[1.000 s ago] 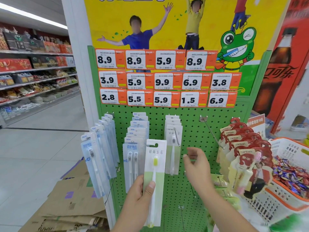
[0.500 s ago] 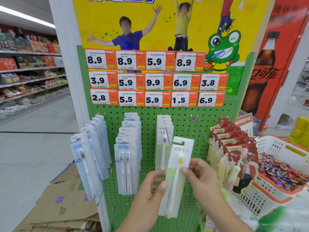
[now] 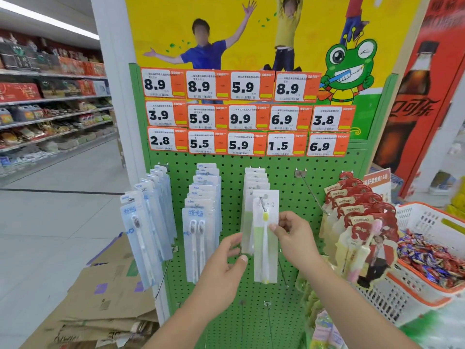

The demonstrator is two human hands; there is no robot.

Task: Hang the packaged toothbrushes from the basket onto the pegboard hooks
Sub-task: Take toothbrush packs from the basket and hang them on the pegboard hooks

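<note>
The green pegboard (image 3: pixel 289 177) fills the middle, with rows of packaged toothbrushes on its hooks; a white basket (image 3: pixel 425 222) stands at the right; the green toothbrush pack (image 3: pixel 265 238) hangs at the front of the third hook (image 3: pixel 263 202); the right hand (image 3: pixel 294 238) pinches its right edge; the left hand (image 3: pixel 224 263), fingers relaxed, touches its left edge.

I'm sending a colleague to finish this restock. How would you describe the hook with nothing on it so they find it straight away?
Find the green pegboard under the orange price tags. Of the upper hooks, the empty hook is the fourth from the left, between the white-and-green toothbrush packs and the red-topped packs. It alone is a bare metal rod sticking out with no packs.
</note>
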